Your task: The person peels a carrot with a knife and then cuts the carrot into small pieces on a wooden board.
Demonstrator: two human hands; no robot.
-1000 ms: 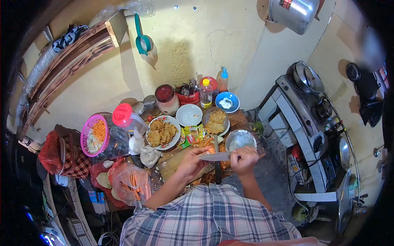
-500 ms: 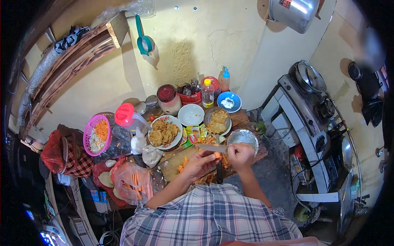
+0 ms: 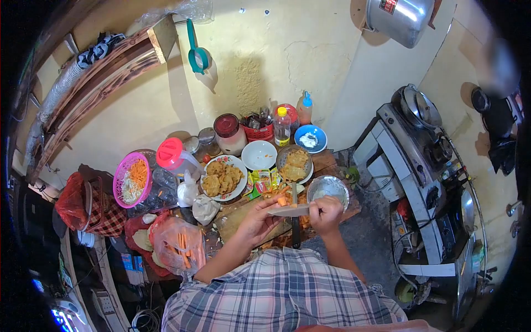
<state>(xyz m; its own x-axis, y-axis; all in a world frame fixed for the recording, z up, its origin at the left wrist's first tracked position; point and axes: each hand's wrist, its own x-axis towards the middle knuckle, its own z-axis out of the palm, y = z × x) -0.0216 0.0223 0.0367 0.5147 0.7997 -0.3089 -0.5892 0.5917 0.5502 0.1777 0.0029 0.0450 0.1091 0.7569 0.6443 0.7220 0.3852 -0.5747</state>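
My left hand (image 3: 258, 222) holds a short piece of carrot (image 3: 282, 201) between its fingertips. In my right hand (image 3: 325, 214) is the handle of a knife; its broad blade (image 3: 290, 211) points left, just below the carrot. Under my hands lies a wooden board (image 3: 229, 224) with orange peelings around it. A second knife with a black handle (image 3: 296, 232) rests on the board. Beyond my right hand stands a metal bowl (image 3: 327, 188). Seasoning packets (image 3: 262, 181) lie behind my left hand.
A plate of fritters (image 3: 223, 177), a white bowl (image 3: 259, 155) and a blue bowl (image 3: 311, 138) stand behind. Left are a pink basket (image 3: 131, 180) of shredded vegetables and a plastic bag (image 3: 178, 243) of carrots. A stove (image 3: 412, 149) stands right.
The knife blade has come down from above the carrot to below it, nearer me. My left hand has shifted slightly left, and the carrot piece is now raised and further left.
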